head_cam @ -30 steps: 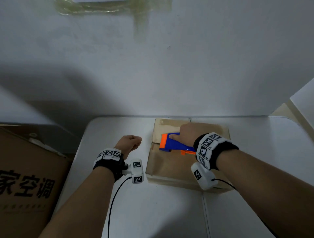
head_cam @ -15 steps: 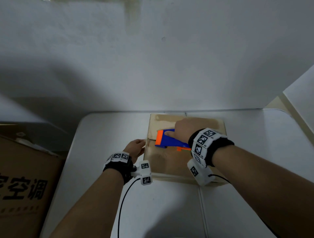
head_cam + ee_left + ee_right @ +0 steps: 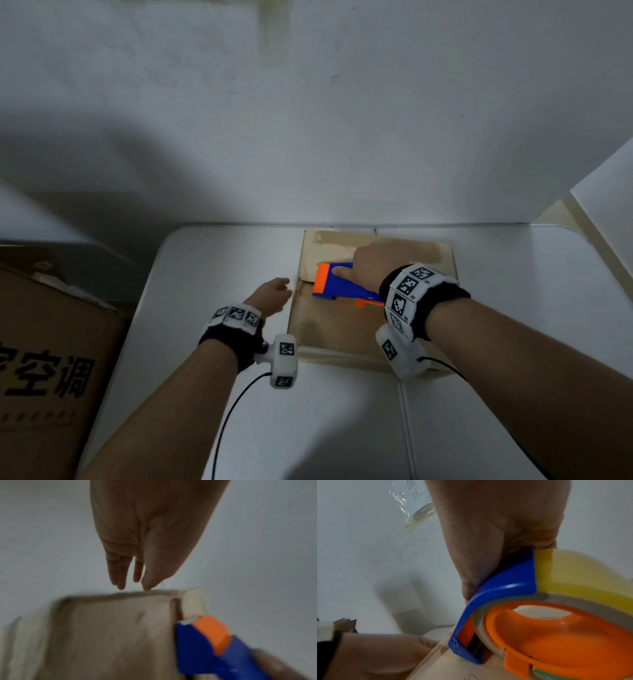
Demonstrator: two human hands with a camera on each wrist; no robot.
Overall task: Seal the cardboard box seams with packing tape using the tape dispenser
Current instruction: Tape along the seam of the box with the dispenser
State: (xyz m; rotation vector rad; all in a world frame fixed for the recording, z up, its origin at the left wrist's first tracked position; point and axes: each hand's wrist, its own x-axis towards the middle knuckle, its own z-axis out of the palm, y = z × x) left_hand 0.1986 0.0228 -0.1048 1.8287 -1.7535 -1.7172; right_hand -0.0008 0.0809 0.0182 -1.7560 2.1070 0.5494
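Two cardboard boxes are in sight. The bigger brown carton (image 3: 51, 359), printed with dark characters, stands off the near-left edge of the white tabletop (image 3: 212, 274), which runs far to a white wall (image 3: 308, 137) and has bare surface on the left, on the right and along the near side. The flat cardboard box (image 3: 342, 329) for the task lies on the tabletop at its far middle, its far edge close to the wall and its near edge well back from the tabletop's near edge. Pale tape strips already run along the box's far edge.

On top of the box, towards its left edge, sits the blue and orange tape dispenser (image 3: 337, 286), its orange nose pointing left and stopping just short of that edge. The right hand (image 3: 371, 265) is wrapped over the dispenser's blue body, gripping it, with the yellowish tape roll (image 3: 583, 577) showing under the palm in the right wrist view.

The left hand (image 3: 270, 296) is just beside the box's left edge, fingers (image 3: 120, 573) extended and relaxed, holding nothing; in the left wrist view the thumb tip reaches the box's rim, though blur leaves contact uncertain. A black cable (image 3: 229, 411) trails from the left wrist towards the near edge.
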